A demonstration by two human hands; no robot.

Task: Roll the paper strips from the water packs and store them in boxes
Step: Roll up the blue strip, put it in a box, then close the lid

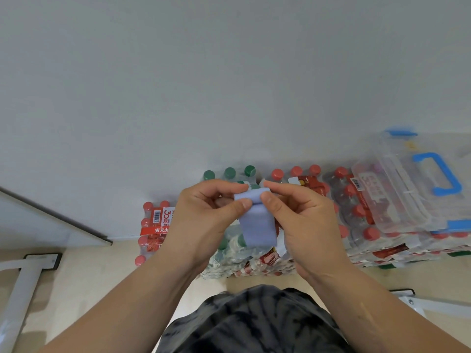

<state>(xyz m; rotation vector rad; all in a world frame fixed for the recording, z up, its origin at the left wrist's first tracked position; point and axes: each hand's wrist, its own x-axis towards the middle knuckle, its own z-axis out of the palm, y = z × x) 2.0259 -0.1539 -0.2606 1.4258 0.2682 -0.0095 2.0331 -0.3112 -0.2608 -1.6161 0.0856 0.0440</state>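
Both hands up in front of the chest, working one pale blue paper strip (257,225). Left hand (204,212) pinches the strip's top edge between thumb and forefinger; right hand (298,217) pinches the same edge from the other side, thumbs nearly touching. The top looks curled over into a first turn and the rest hangs loose below, above the water packs (356,212) on the floor (76,289) by the wall. Step in hand is probably starting the roll. To do it well, line both side edges up so the coil doesn't cone, make the first turn tight, walk the thumbs evenly and feed the tail up with light tension. The clear box (397,189) with blue handle lies on the packs to the right; its lid looks closed, so it likely needs opening before the roll goes in.
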